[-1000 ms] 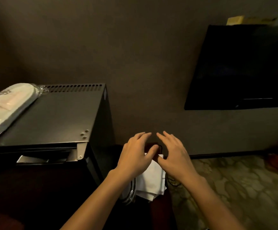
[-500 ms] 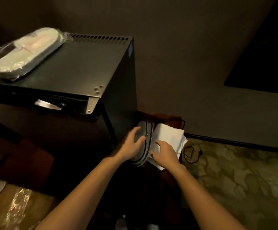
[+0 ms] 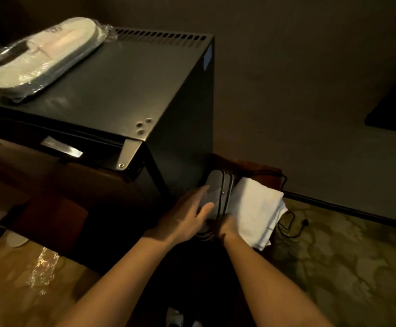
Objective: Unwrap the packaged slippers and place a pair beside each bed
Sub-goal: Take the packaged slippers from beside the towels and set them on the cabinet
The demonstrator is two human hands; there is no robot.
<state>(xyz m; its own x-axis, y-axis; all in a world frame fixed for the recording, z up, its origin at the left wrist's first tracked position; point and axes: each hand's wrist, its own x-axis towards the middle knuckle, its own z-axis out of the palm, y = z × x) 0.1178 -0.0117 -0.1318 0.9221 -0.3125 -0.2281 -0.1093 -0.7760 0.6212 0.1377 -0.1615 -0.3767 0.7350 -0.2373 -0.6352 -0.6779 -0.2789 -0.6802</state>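
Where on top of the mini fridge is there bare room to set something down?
The mini fridge top is bare from the wrapped slippers at its left rear across to the right edge and vent slots. Beside it, both hands, grey slippers and white cloth crowd the gap.

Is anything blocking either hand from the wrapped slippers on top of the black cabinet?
Nothing visible does. The wrapped slippers lie alone on the black cabinet. Both the left hand and right hand are low beside it, on grey flat items next to a white cloth.
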